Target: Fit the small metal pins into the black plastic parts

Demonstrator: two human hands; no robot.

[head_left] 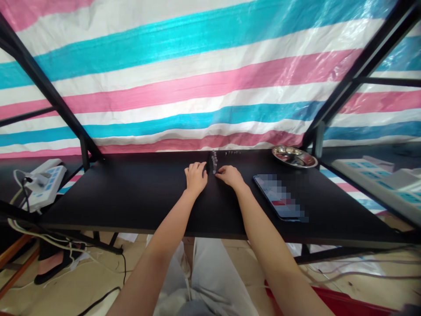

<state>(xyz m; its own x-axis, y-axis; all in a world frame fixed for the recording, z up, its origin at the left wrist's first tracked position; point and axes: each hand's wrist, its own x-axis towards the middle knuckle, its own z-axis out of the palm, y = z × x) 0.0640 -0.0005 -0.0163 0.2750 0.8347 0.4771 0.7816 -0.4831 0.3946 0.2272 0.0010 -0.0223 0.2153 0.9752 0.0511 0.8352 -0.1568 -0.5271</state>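
Note:
Both my hands rest on a black table point(131, 197), close together near its far edge. My left hand point(195, 176) has its fingers curled against a thin dark strip point(210, 163) that stands between the hands. A row of small clear beads or pins point(214, 161) runs along this strip. My right hand point(230, 175) pinches at the near end of that row with its fingertips together. What the fingers hold is too small to name.
A smartphone point(279, 197) lies right of my right hand. A round metal dish point(294, 156) sits at the far right corner. Small dark bits point(233, 152) lie by the far edge. A power strip point(46, 182) with cables lies left. Striped tarp hangs behind.

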